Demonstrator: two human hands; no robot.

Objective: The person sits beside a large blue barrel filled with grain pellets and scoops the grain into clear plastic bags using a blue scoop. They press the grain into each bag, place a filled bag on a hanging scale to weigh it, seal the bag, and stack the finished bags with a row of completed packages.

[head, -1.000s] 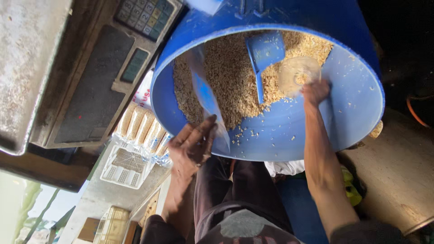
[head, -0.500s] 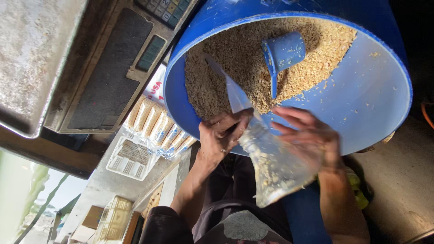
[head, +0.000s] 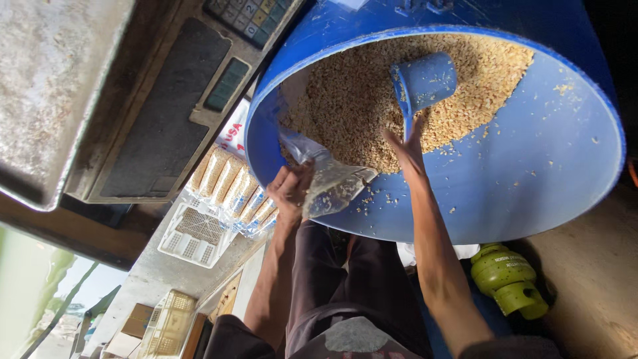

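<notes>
Beside a weighing scale [head: 139, 113], a big blue drum [head: 531, 186] holds grain [head: 352, 100]. Left hand [head: 290, 189] pinches a clear plastic bag [head: 329, 183] at the drum's rim; right hand [head: 405, 149], fingers extended, touches the blue scoop [head: 422, 80] lying on the grain.

Scoop [head: 422, 81] on grain [head: 372, 93] in barrel [head: 531, 173], scale [head: 153, 113] left
</notes>
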